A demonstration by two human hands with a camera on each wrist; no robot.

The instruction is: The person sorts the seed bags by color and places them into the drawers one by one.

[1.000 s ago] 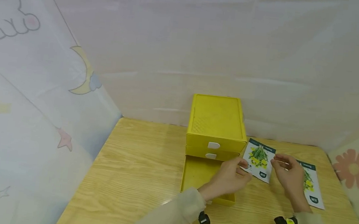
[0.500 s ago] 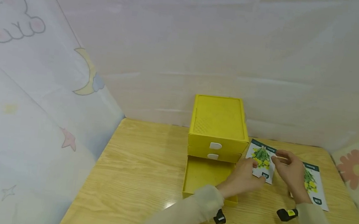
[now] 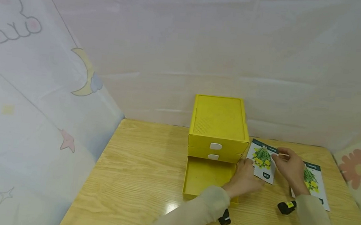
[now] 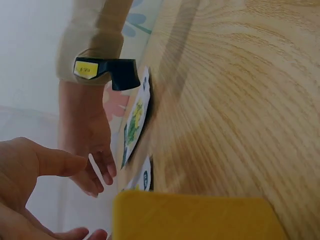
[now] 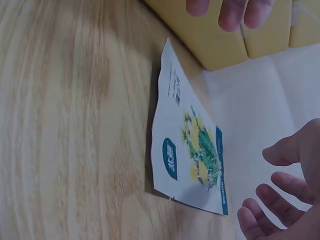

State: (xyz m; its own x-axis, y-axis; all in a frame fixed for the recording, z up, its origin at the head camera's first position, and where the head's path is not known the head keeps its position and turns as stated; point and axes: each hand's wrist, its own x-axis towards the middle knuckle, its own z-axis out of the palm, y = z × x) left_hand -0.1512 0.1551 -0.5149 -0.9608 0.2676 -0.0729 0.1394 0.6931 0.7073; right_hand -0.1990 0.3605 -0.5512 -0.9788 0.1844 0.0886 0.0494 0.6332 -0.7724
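A white seed packet (image 3: 263,161) with a green plant and yellow flowers printed on it lies on the table, right of a yellow drawer unit (image 3: 220,116). My left hand (image 3: 245,180) hovers between the pulled-out bottom drawer (image 3: 208,177) and this packet. In the left wrist view its thumb (image 4: 65,163) and fingers are spread with nothing between them. At the packet's right edge is my right hand (image 3: 290,170); the right wrist view shows its loosely bent fingers (image 5: 280,205) apart from the packet (image 5: 187,145). A second, similar packet (image 3: 316,181) lies partly behind the right wrist.
The drawer unit's two upper drawers are closed, each with a white pull (image 3: 216,146). Pale printed cloth (image 3: 173,53) hangs behind and beside the wooden table (image 3: 128,173). Black wrist cameras (image 3: 287,207) sit under the cuffs.
The near packet, earlier between both hands and tilted, now lies down beside the drawer unit. The left hand has slid right and off the packet; the right hand has shifted slightly.
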